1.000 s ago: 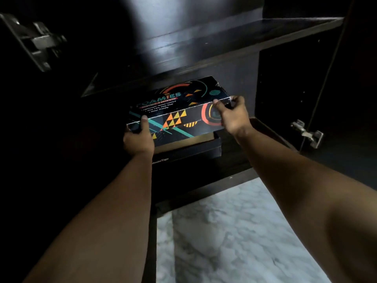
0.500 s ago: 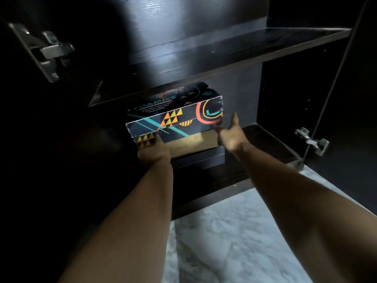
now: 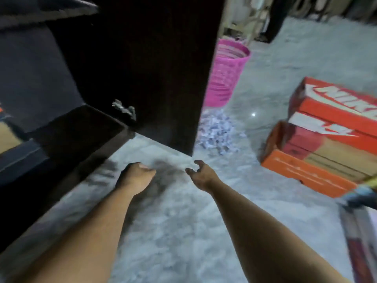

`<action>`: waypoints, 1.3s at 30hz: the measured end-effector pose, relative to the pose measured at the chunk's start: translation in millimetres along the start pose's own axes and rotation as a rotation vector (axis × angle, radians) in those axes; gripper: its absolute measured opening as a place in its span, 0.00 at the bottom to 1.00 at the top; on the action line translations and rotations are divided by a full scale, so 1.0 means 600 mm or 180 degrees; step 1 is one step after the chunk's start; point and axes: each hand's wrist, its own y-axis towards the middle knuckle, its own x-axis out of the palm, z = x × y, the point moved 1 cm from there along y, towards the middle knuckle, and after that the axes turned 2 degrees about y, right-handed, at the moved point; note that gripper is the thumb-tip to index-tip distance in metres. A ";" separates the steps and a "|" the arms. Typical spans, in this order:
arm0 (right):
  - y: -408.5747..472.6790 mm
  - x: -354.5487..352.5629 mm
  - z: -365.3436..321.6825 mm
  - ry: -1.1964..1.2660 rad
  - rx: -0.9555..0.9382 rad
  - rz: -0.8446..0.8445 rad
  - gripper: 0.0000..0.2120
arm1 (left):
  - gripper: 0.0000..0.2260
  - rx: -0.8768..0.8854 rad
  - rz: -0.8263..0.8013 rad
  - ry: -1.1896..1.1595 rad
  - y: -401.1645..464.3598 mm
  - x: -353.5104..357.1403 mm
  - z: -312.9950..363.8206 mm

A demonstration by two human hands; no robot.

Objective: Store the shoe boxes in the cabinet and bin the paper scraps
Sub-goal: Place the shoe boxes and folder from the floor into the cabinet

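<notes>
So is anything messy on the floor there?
Yes. A heap of paper scraps lies on the floor in front of the pink bin, not in it. The orange shoe boxes sit crookedly stacked, outside the cabinet.

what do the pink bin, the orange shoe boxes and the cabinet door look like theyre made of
Pink bin: likely plastic, with a ribbed or woven-look wall and an even bright colour.
Orange shoe boxes: cardboard, with a printed matte outside and bare brown board showing on the lower one.
Cabinet door: dark wood or wood laminate; blur hides any grain.
</notes>
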 end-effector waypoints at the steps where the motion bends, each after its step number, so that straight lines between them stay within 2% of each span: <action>1: -0.012 -0.050 0.037 0.0020 0.0085 0.0177 0.33 | 0.08 0.0140 -0.0123 0.0066 -0.009 0.038 0.040; 4: -0.074 -0.198 0.142 0.0030 0.0299 0.0801 0.31 | 0.14 0.0572 -0.0491 0.0280 -0.044 0.155 0.154; 10: -0.252 -0.449 0.338 0.0076 0.0847 0.2465 0.24 | 0.14 0.1331 -0.1271 0.0570 -0.195 0.374 0.369; 13: -0.356 -0.528 0.441 -0.0002 0.1242 0.3245 0.23 | 0.11 0.1566 -0.1625 0.0460 -0.293 0.472 0.430; 15: -0.424 -0.561 0.500 -0.0121 0.1691 0.3436 0.23 | 0.06 0.1733 -0.1869 0.0493 -0.350 0.535 0.458; 17: -0.482 -0.580 0.556 -0.0399 0.2269 0.3304 0.28 | 0.05 0.1871 -0.2130 0.0529 -0.401 0.594 0.479; 19: -0.528 -0.586 0.611 -0.0227 0.2760 0.3088 0.40 | 0.05 0.1958 -0.2347 0.0562 -0.445 0.645 0.490; 22: -0.570 -0.591 0.657 0.0308 0.2942 0.2745 0.61 | 0.12 0.2039 -0.2585 0.0722 -0.492 0.705 0.485; 24: -0.579 -0.589 0.676 0.0420 0.2925 0.2581 0.67 | 0.17 0.2028 -0.2659 0.0797 -0.508 0.730 0.474; 26: -0.571 -0.583 0.703 0.0776 0.2762 0.2395 0.64 | 0.21 0.1973 -0.2705 0.0745 -0.512 0.748 0.462; 28: -0.554 -0.569 0.733 0.1212 0.2427 0.2368 0.57 | 0.22 0.1780 -0.2790 0.0469 -0.511 0.755 0.455; 32: -0.548 -0.536 0.670 0.1809 0.1950 0.2357 0.44 | 0.18 0.1229 -0.2791 -0.0115 -0.498 0.758 0.445; 36: -0.535 -0.512 0.643 0.1752 0.1716 0.2121 0.41 | 0.23 0.0523 -0.2217 -0.0342 -0.475 0.726 0.416; 39: -0.515 -0.504 0.605 0.1440 0.1647 0.1573 0.40 | 0.22 0.0175 -0.2043 -0.0493 -0.455 0.658 0.377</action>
